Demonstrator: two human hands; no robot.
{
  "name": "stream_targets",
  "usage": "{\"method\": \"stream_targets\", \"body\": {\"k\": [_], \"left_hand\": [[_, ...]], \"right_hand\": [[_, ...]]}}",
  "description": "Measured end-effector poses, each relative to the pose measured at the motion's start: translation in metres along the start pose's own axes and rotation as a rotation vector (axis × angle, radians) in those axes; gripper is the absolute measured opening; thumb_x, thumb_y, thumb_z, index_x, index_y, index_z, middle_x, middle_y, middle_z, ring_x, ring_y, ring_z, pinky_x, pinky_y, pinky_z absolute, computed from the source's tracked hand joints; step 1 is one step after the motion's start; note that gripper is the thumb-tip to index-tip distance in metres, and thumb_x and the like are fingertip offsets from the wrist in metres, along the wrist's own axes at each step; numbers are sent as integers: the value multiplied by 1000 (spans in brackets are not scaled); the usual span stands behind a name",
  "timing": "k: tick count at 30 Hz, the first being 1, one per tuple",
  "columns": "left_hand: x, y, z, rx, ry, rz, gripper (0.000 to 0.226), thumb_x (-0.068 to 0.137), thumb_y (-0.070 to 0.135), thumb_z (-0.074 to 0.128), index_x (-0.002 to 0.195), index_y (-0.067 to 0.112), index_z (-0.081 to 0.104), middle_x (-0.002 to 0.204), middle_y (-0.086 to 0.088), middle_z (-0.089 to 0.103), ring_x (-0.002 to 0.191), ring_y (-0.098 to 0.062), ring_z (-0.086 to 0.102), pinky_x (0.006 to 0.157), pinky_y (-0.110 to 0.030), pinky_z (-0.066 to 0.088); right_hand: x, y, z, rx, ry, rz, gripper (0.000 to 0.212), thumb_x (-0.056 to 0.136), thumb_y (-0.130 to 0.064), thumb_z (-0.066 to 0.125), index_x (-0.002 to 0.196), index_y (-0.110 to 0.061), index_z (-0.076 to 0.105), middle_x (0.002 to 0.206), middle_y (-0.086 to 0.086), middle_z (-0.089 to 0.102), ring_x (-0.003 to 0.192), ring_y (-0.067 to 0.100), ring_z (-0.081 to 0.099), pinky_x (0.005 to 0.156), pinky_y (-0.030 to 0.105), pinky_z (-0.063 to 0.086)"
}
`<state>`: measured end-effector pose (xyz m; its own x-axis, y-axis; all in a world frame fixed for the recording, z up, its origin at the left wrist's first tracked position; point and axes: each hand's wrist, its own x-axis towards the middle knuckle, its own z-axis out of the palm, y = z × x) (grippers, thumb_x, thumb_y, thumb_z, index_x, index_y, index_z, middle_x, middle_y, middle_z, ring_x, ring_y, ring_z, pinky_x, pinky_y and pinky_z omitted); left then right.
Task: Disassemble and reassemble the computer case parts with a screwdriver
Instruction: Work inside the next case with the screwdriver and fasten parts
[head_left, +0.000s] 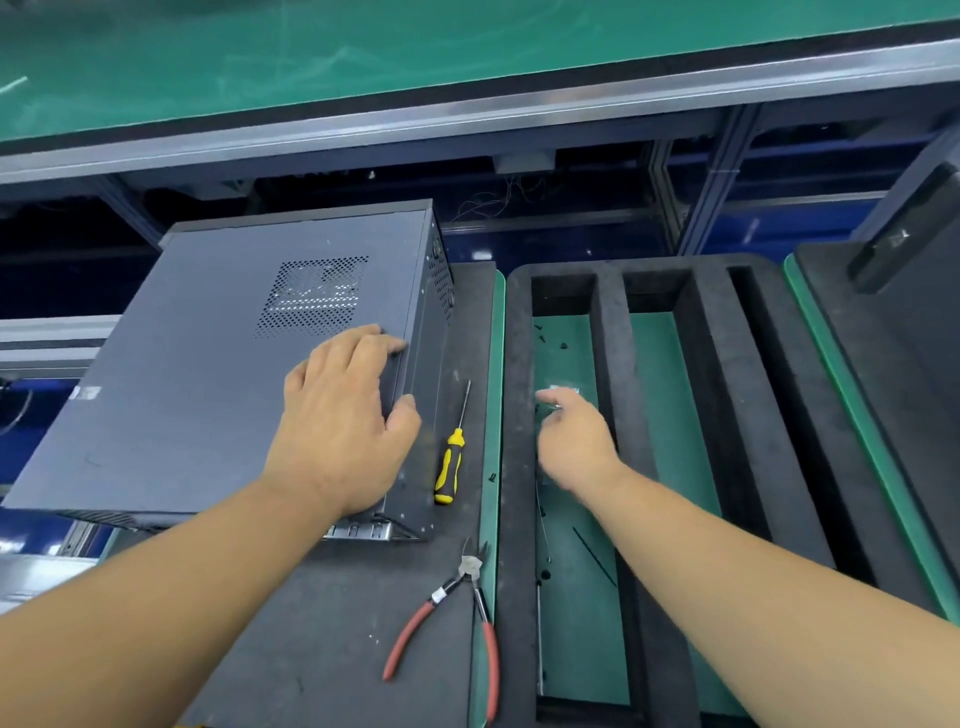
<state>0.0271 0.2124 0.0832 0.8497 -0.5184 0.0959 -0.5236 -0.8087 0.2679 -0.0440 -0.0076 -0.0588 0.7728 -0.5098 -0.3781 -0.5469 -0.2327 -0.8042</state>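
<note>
- The computer case (218, 364) lies on its side at the left of the dark surface (332, 623), its vented panel (311, 296) facing up and its left part hanging past the surface's edge.
- The left hand (343, 415) rests flat on the case's top panel near the right edge, fingers stretched out and relaxed, fingertips at the panel's rim and thumb hooked over the side.
- A screwdriver (451, 457) with a yellow and black handle lies on the surface just beside the case's right face, its shaft pointing away from the person. Neither hand touches it.
- The right hand (576, 441) hovers over the left slot of a black foam tray (519, 415), fingers loosely curled; it is blurred, and I cannot tell whether it holds anything.
- Small dark screws (563, 344) lie scattered on the green floor of that slot.
- Red-handled pliers (467, 613) lie on the surface nearer the person, jaws toward the case.
</note>
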Motion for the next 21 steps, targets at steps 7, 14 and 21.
{"method": "stream_targets", "body": {"k": [7, 14, 21], "left_hand": [[0, 0, 2, 2, 25, 3, 46, 91, 30, 60, 136, 29, 48, 149, 5, 44, 140, -21, 34, 115, -49, 27], [-1, 0, 3, -8, 33, 13, 45, 92, 28, 60, 135, 28, 49, 148, 5, 45, 138, -21, 36, 113, -50, 29], [-1, -1, 3, -4, 29, 18, 44, 91, 31, 58, 134, 30, 48, 148, 5, 44, 138, -22, 36, 112, -51, 29]], "right_hand": [[-67, -16, 47, -514, 59, -515, 35, 91, -30, 58, 125, -33, 61, 116, -2, 47, 109, 26, 42, 89, 46, 39], [-66, -13, 62, -640, -92, -561, 46, 79, -49, 59, 120, -33, 47, 106, 0, 41, 94, 30, 50, 83, 45, 38], [-64, -15, 53, -444, 48, -485, 28, 94, -20, 50, 120, -23, 56, 104, 5, 48, 82, 34, 55, 82, 43, 45]]}}
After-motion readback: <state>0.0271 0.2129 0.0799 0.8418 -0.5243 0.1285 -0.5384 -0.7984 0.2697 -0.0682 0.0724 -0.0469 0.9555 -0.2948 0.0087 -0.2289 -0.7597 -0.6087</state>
